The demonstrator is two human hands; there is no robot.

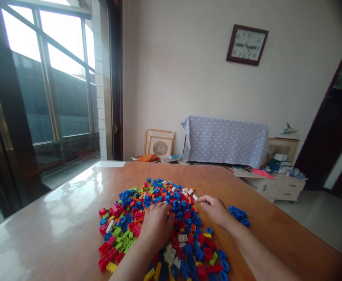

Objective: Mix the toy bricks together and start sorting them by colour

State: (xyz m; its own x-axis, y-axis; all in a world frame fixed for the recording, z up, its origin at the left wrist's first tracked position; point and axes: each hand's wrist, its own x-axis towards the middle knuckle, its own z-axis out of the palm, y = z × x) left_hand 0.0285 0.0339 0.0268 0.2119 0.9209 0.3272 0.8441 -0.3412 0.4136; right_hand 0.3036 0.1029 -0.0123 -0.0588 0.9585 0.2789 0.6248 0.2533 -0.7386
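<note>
A wide pile of toy building bricks [124, 242] in red, blue, green, white, yellow and orange lies on the wooden table [71, 218]. My left hand [158, 224] rests over the middle of the pile with its fingers curled down among the bricks. Its fingertips are hidden, and a bit of orange-yellow shows beside the thumb. At the pile's right edge, my right hand [214, 210] has thumb and fingers pinched together at a white toy brick [195, 198]. Right of that forearm sits a separate cluster of blue bricks [238, 212].
Small blue wheel-like rings [222, 255] lie at the near right of the pile. Beyond the table, a low white cabinet [287, 187] carries something under a dotted cloth [226, 140]. Framed pictures [160, 146] lean on the wall below a clock [247, 45]. Windows are on the left.
</note>
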